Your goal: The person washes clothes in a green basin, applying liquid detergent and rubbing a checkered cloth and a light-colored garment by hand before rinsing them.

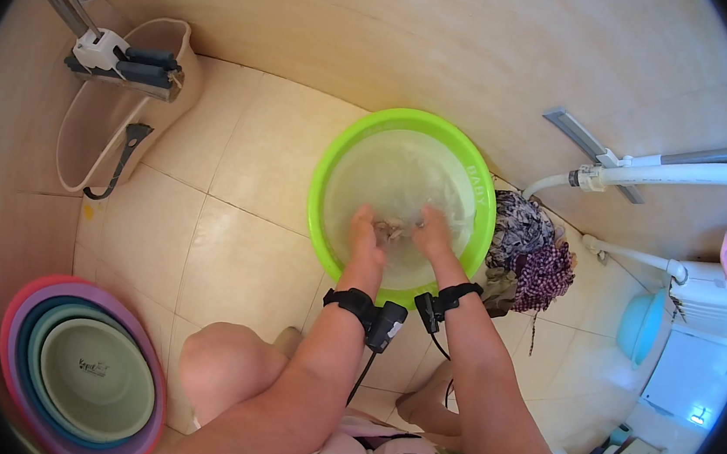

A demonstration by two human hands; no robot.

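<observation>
A lime-green basin (318, 223) with a pale inside stands on the floor in front of me, holding cloudy water. Both my hands are down in it, partly under the surface. My left hand (368, 234) is closed on a small greyish-brown wet cloth (390, 229), whose shape is blurred by the water. Across from it, my right hand (434, 232) has its fingers bent together beside the cloth, with a small dark bit at the thumb that I cannot make out. Black straps with small devices sit round both wrists.
Patterned clothes (532, 252) lie heaped against the basin's right side. White pipes (683, 176) run along the right wall. A beige mop bucket (83, 143) with a mop stands far left; nested basins (95, 376) lie near left. A light-blue basin (639, 328) is at right.
</observation>
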